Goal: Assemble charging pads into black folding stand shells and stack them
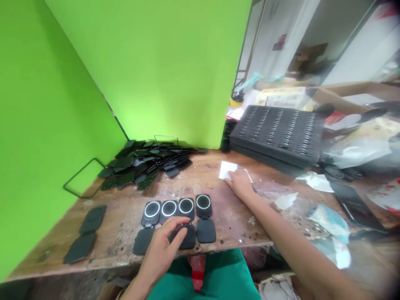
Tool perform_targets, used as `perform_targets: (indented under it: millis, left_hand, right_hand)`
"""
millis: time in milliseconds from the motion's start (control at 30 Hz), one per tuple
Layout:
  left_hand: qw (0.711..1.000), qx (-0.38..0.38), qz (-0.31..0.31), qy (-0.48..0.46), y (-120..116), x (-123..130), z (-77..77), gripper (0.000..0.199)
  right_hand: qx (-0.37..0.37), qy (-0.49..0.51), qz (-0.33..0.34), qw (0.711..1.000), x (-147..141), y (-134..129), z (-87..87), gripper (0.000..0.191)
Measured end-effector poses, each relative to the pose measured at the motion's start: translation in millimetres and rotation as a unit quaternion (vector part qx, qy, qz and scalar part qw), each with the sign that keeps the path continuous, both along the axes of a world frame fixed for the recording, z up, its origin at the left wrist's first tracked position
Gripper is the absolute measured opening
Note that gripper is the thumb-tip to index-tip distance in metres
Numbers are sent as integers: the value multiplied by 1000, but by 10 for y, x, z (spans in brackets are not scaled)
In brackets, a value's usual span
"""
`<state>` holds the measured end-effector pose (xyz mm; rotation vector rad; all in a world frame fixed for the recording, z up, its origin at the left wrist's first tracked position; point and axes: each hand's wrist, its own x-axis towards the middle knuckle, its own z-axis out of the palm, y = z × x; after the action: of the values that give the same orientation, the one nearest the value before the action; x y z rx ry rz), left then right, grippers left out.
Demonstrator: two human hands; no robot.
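Several black folding pads with white rings (203, 201) lie opened in a row near the table's front edge. My left hand (165, 246) rests over the lower halves of the middle pads, its thumb and forefinger apart and nothing seen between them. To the right, my right hand (240, 182) is on a white card (227, 170), with its fingertips at the card's right side; whether it grips the card is unclear. Another opened black pad (93, 219) without a white ring sits at the left.
A heap of black plates (150, 160) stands against the green partition (156, 75). Black foam trays (276, 135) are stacked at the back right. Scraps of paper (317, 181) and a dark phone-like slab (358, 206) lie on the right of the wooden table (115, 225).
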<state>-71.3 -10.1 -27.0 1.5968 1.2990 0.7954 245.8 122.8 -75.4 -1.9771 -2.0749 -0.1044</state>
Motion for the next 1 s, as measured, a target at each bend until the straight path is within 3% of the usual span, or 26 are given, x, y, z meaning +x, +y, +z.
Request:
perform_targets:
  millis: [133,267,367,400,433,533,600,633,700,733,800,867,900,1000]
  left_hand:
    - [997,-55,5,-50,-19,15,-5,32]
    - [990,-102,21,-92,-11,39,32,33]
    - [977,-146,33,-150,2,113,35,35]
    - [969,-162,37,-181,6,153,31,36]
    - [959,-178,41,-218,10,200,28,38]
    - [908,-215,57,-355,27,356,36,52]
    - [870,-223,67,-435,44,438,62,48]
    - [855,-221,81,-463,53,462,77,42]
    - [833,-205,134,-496,69,468,101,34]
    - [826,-194,166,-502,73,450,109,33]
    - [823,-178,208,-497,70,388,115,33]
    - [835,-176,207,-478,51,312,118,34]
    - [843,-178,196,-468,36,279,121,35]
    - [857,-191,166,-449,-16,207,150,39]
  right_hand:
    - [35,35,6,999,-17,-24,86,21]
    - [116,100,-46,987,-31,-175,278,31]
    - [160,255,-65,952,-230,-406,432,35]
    - [151,357,-58,920,-340,-500,468,33]
    - [125,474,-46,870,-468,-599,490,31]
    - [11,725,-11,689,-888,-901,477,35]
    - [-57,783,-4,619,-1132,-1084,421,38]
    - [-90,789,-1,607,-1226,-1162,389,39]
    - [-136,768,18,626,-1346,-1281,343,38]
    - [-131,744,32,654,-1370,-1317,335,37]
    - [-50,665,72,742,-1363,-1340,359,38]
    - [65,536,134,831,-1307,-1304,427,45]
    - [105,463,175,862,-1274,-1270,468,46]
    - [130,297,290,901,-1196,-1141,564,38]
